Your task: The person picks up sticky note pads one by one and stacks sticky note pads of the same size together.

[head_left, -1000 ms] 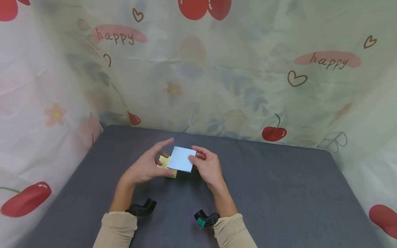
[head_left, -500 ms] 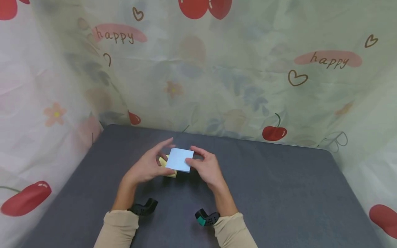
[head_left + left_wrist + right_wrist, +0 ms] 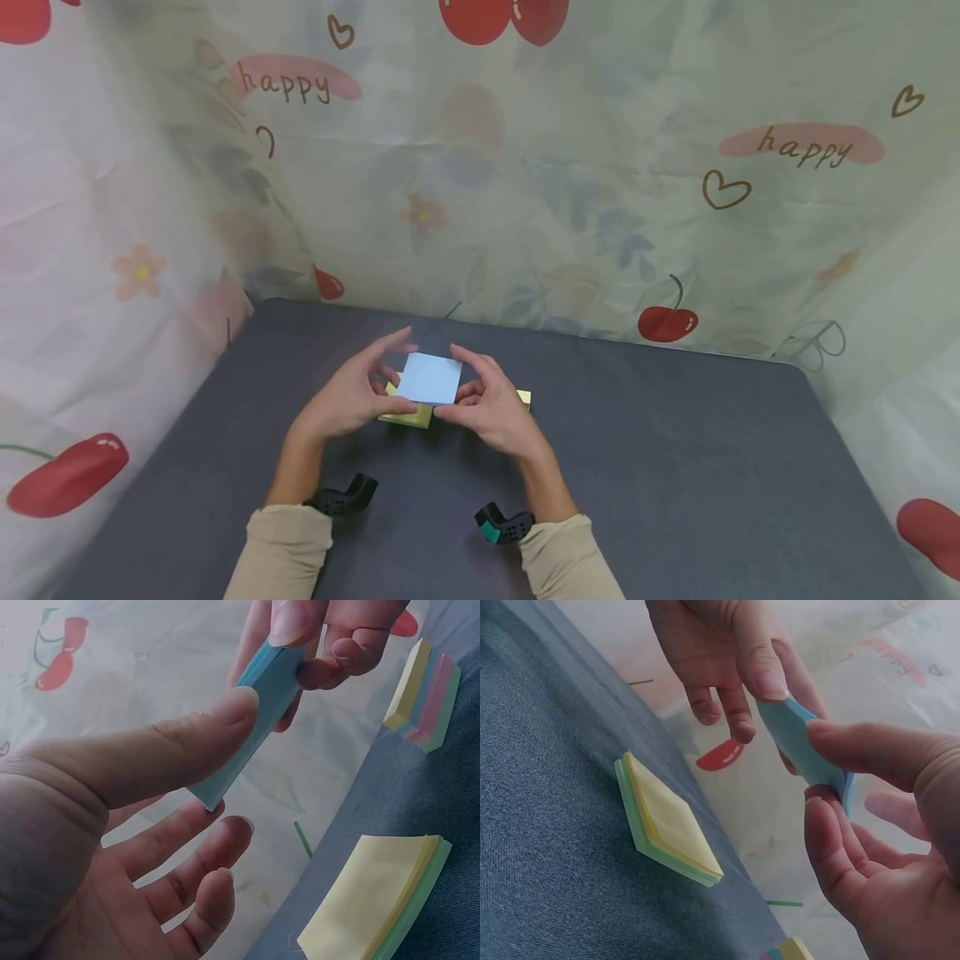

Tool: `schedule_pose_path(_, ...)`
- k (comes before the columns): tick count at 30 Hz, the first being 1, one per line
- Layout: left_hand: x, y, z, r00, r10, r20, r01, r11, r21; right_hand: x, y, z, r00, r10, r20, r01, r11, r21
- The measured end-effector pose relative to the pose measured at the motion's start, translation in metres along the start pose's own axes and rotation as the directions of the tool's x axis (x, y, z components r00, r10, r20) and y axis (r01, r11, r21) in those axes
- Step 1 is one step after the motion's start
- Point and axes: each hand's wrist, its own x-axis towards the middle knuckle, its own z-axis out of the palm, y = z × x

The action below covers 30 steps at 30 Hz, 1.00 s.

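Observation:
A light blue sticky note pad (image 3: 429,379) is held up between both hands above the table. My left hand (image 3: 348,396) pinches its left side, thumb on the near edge and index finger at the far edge, the other fingers spread loosely below. On the right side, my right hand (image 3: 491,408) grips the pad with its thumb at the near edge and fingers at the far edge. In the left wrist view, the thumb (image 3: 236,705) presses along the pad's edge. Below it lies a yellow and green sticky note pad (image 3: 671,825), partly covered in the head view.
A striped stack of sticky notes (image 3: 424,694) in yellow, blue, pink and green stands on the dark grey table (image 3: 675,467); the right hand mostly hides it in the head view. A printed curtain (image 3: 525,250) rises behind the table's back edge.
The right thumb has moved off the blue pad's top face to its near edge. The pad has shifted slightly left. The striped stack now shows beside the right hand.

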Motion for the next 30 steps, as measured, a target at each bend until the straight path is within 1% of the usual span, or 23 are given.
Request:
schedule_pose_path(6, -0.0002, 0.0002, -0.0003, 1.0, -0.002, 0.006, 0.002, 1.0, -0.008, -0.0001, 0.0012, 0.0013, 0.999, -0.008, -0.031, 0.007, 0.999, -0.033)
schedule_pose_path(10, 0.0003, 0.0007, 0.0002, 1.0, 0.001, 0.005, -0.001, 1.0, -0.002, 0.001, 0.0027, 0.0004, 0.999, -0.007, -0.039, 0.005, 0.999, -0.032)
schedule_pose_path(16, 0.0006, 0.0014, 0.0008, 1.0, 0.008, 0.004, -0.008, 1.0, -0.008, 0.0021, 0.002, 0.0, 0.998, 0.039, -0.043, -0.037, 0.999, 0.035)
schedule_pose_path(20, 0.0008, 0.0019, 0.001, 1.0, 0.009, 0.008, -0.008, 1.0, -0.016, 0.0027, -0.0003, 0.001, 0.996, 0.061, -0.066, -0.056, 0.996, 0.07)
schedule_pose_path(24, 0.0013, 0.0021, 0.0014, 1.0, -0.002, 0.018, 0.003, 0.999, -0.046, 0.0041, -0.001, 0.0028, 0.994, 0.064, -0.085, -0.056, 0.994, 0.096)
schedule_pose_path(27, 0.0012, 0.0015, 0.0011, 1.0, -0.014, 0.027, 0.016, 0.997, -0.071, 0.0052, 0.0002, 0.0045, 0.995, 0.066, -0.08, -0.056, 0.992, 0.117)
schedule_pose_path(30, 0.0008, 0.0012, 0.0004, 0.998, -0.035, 0.049, 0.04, 0.993, -0.108, 0.0051, 0.0011, 0.006, 0.994, 0.071, -0.077, -0.062, 0.991, 0.12)
